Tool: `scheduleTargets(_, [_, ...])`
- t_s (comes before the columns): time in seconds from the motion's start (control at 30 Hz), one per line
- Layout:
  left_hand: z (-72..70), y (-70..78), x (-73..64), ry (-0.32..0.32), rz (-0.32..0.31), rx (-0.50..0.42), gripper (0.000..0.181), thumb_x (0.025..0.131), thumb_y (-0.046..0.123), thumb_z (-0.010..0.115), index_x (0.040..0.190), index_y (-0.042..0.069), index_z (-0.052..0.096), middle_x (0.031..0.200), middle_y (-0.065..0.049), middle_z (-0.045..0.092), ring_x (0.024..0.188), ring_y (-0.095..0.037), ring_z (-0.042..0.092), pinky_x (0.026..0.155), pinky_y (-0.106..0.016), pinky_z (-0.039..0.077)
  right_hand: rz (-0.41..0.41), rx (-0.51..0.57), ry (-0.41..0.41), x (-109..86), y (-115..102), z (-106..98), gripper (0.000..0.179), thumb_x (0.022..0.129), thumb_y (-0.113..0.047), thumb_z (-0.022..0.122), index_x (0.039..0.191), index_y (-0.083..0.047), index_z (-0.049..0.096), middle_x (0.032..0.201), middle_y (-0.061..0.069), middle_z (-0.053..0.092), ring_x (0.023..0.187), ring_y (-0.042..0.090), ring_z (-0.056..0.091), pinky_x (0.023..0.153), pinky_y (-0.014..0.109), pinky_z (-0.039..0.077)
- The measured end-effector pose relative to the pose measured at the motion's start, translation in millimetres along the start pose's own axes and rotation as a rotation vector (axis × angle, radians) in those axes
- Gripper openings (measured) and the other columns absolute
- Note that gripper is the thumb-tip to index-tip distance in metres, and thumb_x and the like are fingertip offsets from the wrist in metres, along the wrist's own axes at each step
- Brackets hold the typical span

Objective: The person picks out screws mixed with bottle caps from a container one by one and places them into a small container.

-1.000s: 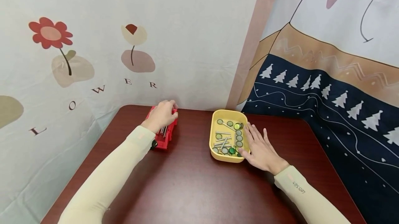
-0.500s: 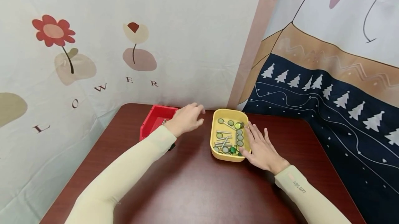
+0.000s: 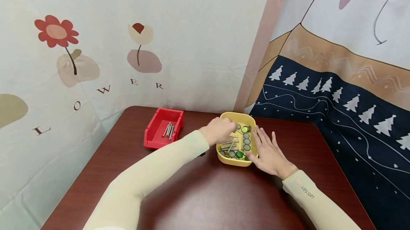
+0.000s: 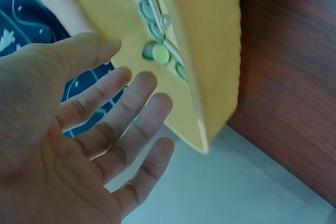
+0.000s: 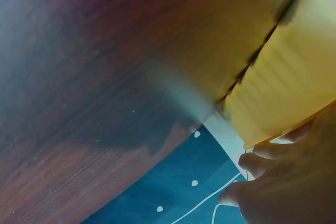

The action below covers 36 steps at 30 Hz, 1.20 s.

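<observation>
A yellow bin [image 3: 235, 163] holds several crimped bottle caps [image 3: 239, 154], some green, some grey side up, along with thin silver screw-like rods [image 3: 231, 146]. My left hand [image 3: 219, 130] hovers over the bin's left side. In the left wrist view that hand [image 4: 100, 129] has its fingers spread and loosely bent, with nothing between thumb and fingers, near the bin's rim. My right hand [image 3: 269, 153] rests flat against the right rim, fingers extended. From the right wrist, its fingers [image 5: 257, 163] show along the bin's outer wall [image 5: 283, 87].
A red open-front bin [image 3: 157, 130] stands on the left of the dark wooden table [image 3: 205, 194], with several silver rods [image 3: 168, 129] lying in it. A printed cloth [image 3: 198, 45] hangs right behind the table's back edge.
My left hand has moved right, from over the red bin to over the yellow bin, uncovering the rods in the red one. My right hand has stayed on the yellow rim.
</observation>
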<state>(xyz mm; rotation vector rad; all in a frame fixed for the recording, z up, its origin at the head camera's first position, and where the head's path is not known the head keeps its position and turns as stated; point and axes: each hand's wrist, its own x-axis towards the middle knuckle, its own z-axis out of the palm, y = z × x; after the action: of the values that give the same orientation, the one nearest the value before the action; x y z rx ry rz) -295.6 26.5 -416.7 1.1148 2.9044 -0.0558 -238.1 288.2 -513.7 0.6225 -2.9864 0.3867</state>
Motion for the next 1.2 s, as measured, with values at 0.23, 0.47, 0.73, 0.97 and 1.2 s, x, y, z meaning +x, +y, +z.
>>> scheduleTargets(0.23, [3.0, 21.1, 16.9, -0.105, 0.016, 0.086, 0.025, 0.110, 0.038, 0.083, 0.128, 0.020, 0.082, 0.118, 0.003, 0.083, 0.107, -0.013, 0.076, 0.096, -0.038, 0.069, -0.007, -0.006, 0.003, 0.9, 0.1, -0.3, 0.098, 0.115, -0.058, 0.061, 0.185, -0.002, 0.023, 0.197, 0.021, 0.013, 0.181, 0.051, 0.018, 0.142, 0.083, 0.005])
scheduleTargets(0.47, [1.8, 41.0, 26.2, -0.209, -0.039, 0.187, 0.031, 0.112, 0.033, 0.078, 0.141, 0.023, 0.082, 0.138, -0.001, 0.081, 0.121, -0.016, 0.076, 0.108, -0.041, 0.066, -0.013, -0.009, 0.014, 2.2, -1.3, -1.7, 0.098, 0.115, -0.056, 0.063, 0.185, -0.002, 0.022, 0.197, 0.021, 0.013, 0.181, 0.051, 0.019, 0.141, 0.084, 0.005])
scheduleTargets(0.73, [11.2, 55.2, 51.6, -0.334, -0.144, 0.236, 0.040, 0.112, 0.035, 0.079, 0.152, 0.031, 0.078, 0.148, 0.004, 0.078, 0.135, -0.013, 0.072, 0.119, -0.049, 0.060, -0.016, -0.009, 0.018, 2.3, -1.1, -3.2, 0.098, 0.114, -0.055, 0.063, 0.185, -0.001, 0.022, 0.196, 0.022, 0.014, 0.181, 0.051, 0.020, 0.141, 0.084, 0.006])
scheduleTargets(0.97, [112.0, 12.0, 137.3, -0.351, -0.087, 0.189, 0.032, 0.113, 0.028, 0.078, 0.143, 0.041, 0.080, 0.136, 0.004, 0.080, 0.111, -0.012, 0.074, 0.095, -0.047, 0.069, -0.036, -0.026, 0.061, 1.4, 0.1, -0.8, 0.097, 0.113, -0.054, 0.065, 0.184, 0.001, 0.025, 0.194, 0.025, 0.020, 0.178, 0.054, 0.026, 0.139, 0.086, 0.012])
scheduleTargets(1.2, [132.7, -1.6, 154.4, -0.329, -0.065, 0.152, 0.026, 0.117, 0.027, 0.071, 0.141, 0.033, 0.081, 0.133, -0.001, 0.082, 0.100, -0.012, 0.076, 0.076, -0.036, 0.068, -0.034, -0.023, 0.067, -0.9, 0.6, 2.5, 0.096, 0.114, -0.052, 0.064, 0.183, 0.001, 0.025, 0.194, 0.025, 0.021, 0.178, 0.055, 0.028, 0.139, 0.087, 0.013])
